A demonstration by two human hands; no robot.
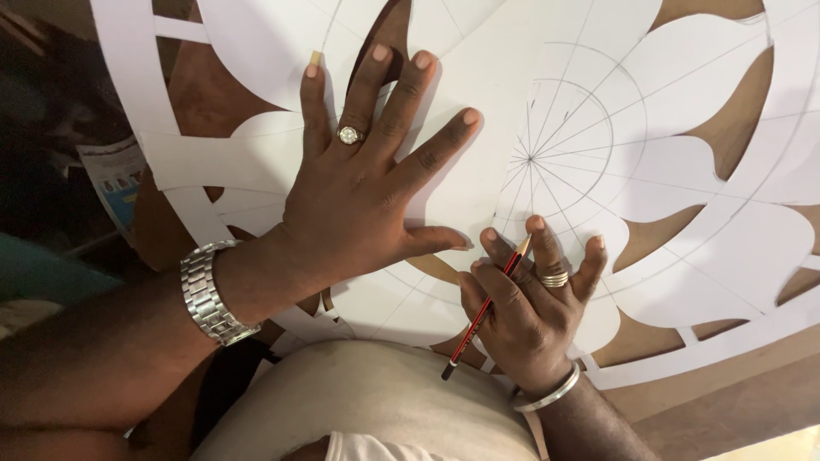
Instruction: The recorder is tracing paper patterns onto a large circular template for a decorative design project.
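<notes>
A large white paper stencil [478, 128], cut into broad petal shapes and curved bands, lies flat over a brown board [735, 393] that shows through the cut-outs. Thin pencil lines cross the smooth, matte sheet: arcs and spokes that meet at one centre point.

The left hand [363, 201] lies palm down on the stencil, fingers spread wide and straight, pressing the paper flat and gripping nothing. A ring with a pale stone sits on one finger, and a steel link watch [209, 294] wraps the wrist.

The right hand [525, 299] rests just below the spoke centre, fingers curled narrowly around a red-and-black pencil [484, 309]. The pencil slants, its tip against the paper near the index fingertip. A banded ring and a plain metal bangle [551, 394] shine on this hand.
</notes>
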